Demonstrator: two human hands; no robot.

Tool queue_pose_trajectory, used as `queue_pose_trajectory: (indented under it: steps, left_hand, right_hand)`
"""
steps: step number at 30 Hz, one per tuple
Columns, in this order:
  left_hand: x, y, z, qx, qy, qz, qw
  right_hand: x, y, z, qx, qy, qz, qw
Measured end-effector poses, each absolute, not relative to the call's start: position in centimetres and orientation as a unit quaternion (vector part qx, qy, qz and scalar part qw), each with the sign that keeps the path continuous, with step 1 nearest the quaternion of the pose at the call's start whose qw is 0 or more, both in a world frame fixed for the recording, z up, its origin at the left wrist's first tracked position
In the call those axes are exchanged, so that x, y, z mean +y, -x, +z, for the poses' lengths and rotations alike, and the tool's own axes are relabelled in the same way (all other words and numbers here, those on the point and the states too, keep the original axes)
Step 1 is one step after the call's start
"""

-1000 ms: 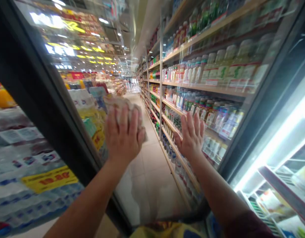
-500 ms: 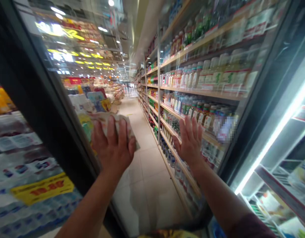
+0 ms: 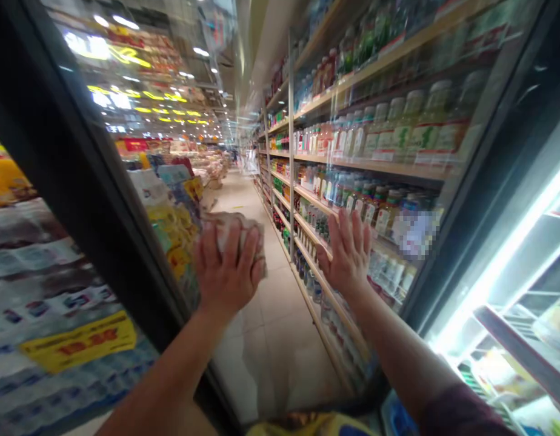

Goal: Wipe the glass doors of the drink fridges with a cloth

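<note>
My left hand (image 3: pixel 228 269) presses a pale, crumpled cloth (image 3: pixel 262 233) against a glass door (image 3: pixel 271 339) with a dark frame. Its fingers are spread over the cloth, which bunches up beyond the fingertips. To the right, my right hand (image 3: pixel 350 257) lies flat on the same pane, fingers stretched out and holding nothing. Rows of bottles and an aisle show in the glass behind both hands. Motion slightly blurs the left hand and the cloth.
The door's black frame (image 3: pixel 93 181) slants down on the left. Past it are stacked bottle packs (image 3: pixel 30 327) with a yellow price sign (image 3: pixel 80 340). On the right, a bright light strip (image 3: pixel 502 266) runs beside lit wire shelves (image 3: pixel 516 330) holding packaged goods.
My left hand has slid to the right across the glass with the cloth, which is now more bunched. My right hand stays at nearly the same place on the pane.
</note>
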State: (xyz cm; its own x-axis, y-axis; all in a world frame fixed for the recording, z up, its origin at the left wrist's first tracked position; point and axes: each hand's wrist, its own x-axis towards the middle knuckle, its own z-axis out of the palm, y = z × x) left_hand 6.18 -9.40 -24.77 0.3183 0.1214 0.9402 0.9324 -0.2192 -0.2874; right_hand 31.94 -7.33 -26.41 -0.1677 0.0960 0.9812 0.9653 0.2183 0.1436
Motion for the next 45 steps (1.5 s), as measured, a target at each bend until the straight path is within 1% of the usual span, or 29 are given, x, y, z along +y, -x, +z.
queue_pose_trajectory:
  steps: [1,3,6,8,9,11,14,16,18,21,23,25,27,29,31,33,36,38,40,42,44,45]
  left_hand:
    - [-9.3,-6.4,-24.6,-0.387,0.67,-0.41,0.483]
    - [-9.1,-6.2,-22.6,-0.388,0.679,-0.399,0.478]
    - [-9.1,-5.2,-17.9,-0.428,0.644,-0.434,0.462]
    - [-9.2,-5.3,-16.2,-0.453,0.611,-0.462,0.457]
    - [-9.3,-5.8,-16.2,-0.46,0.601,-0.471,0.454]
    - [-9.4,-7.4,-18.1,-0.453,0.606,-0.471,0.454]
    - [-9.5,-9.8,-22.4,-0.386,0.692,-0.396,0.465]
    - [-9.4,-9.8,-23.4,-0.343,0.738,-0.347,0.467]
    - [-9.4,-8.5,-21.9,-0.354,0.731,-0.353,0.465]
    - [-9.4,-5.6,-17.6,-0.423,0.661,-0.429,0.447]
    - [-9.7,-4.6,-16.1,-0.454,0.622,-0.478,0.421]
    - [-9.9,-5.0,-17.1,-0.466,0.606,-0.506,0.4]
    - [-10.1,-6.4,-20.0,-0.448,0.627,-0.497,0.399]
    - [-10.1,-7.7,-22.8,-0.404,0.68,-0.445,0.421]
    - [-10.0,-8.0,-23.8,-0.365,0.715,-0.387,0.454]
    - [-9.8,-7.0,-22.3,-0.368,0.708,-0.375,0.472]
    - [-9.9,-5.0,-18.7,-0.426,0.653,-0.429,0.458]
    - [-10.1,-4.6,-18.2,-0.456,0.624,-0.454,0.443]
    - [-10.3,-5.6,-20.3,-0.46,0.614,-0.461,0.445]
    - [-10.4,-7.1,-23.8,-0.433,0.636,-0.442,0.461]
    - [-10.4,-8.1,-26.7,-0.382,0.694,-0.37,0.485]
    - [-10.4,-8.1,-27.3,-0.364,0.71,-0.344,0.495]
  right_hand:
    - [-7.3,-32.0,-26.4,-0.616,0.43,-0.454,0.48]
    - [-7.3,-32.0,-26.4,-0.615,0.426,-0.456,0.482]
    - [-7.4,-32.0,-26.3,-0.616,0.424,-0.456,0.482]
    - [-7.4,-32.0,-26.3,-0.617,0.424,-0.456,0.482]
    - [-7.4,-32.1,-26.3,-0.618,0.423,-0.456,0.482]
    - [-7.5,-32.1,-26.3,-0.617,0.422,-0.458,0.482]
    - [-7.5,-32.2,-26.3,-0.616,0.426,-0.456,0.48]
    - [-7.5,-32.2,-26.3,-0.618,0.428,-0.453,0.48]
    - [-7.5,-32.2,-26.3,-0.617,0.425,-0.455,0.481]
    - [-7.4,-32.1,-26.4,-0.614,0.424,-0.459,0.483]
    - [-7.5,-32.1,-26.4,-0.615,0.423,-0.458,0.483]
    - [-7.5,-32.2,-26.4,-0.613,0.422,-0.459,0.484]
    - [-7.6,-32.2,-26.4,-0.613,0.422,-0.46,0.485]
    - [-7.6,-32.3,-26.4,-0.614,0.425,-0.459,0.481]
    - [-7.6,-32.3,-26.4,-0.616,0.427,-0.459,0.478]
    - [-7.5,-32.3,-26.4,-0.614,0.426,-0.461,0.479]
    - [-7.5,-32.3,-26.5,-0.614,0.422,-0.459,0.483]
    - [-7.5,-32.3,-26.5,-0.615,0.421,-0.455,0.486]
    - [-7.5,-32.2,-26.4,-0.616,0.42,-0.455,0.487]
    - [-7.6,-32.2,-26.4,-0.614,0.418,-0.459,0.488]
    - [-7.6,-32.2,-26.4,-0.613,0.421,-0.461,0.485]
    - [-7.6,-32.2,-26.5,-0.612,0.425,-0.46,0.483]
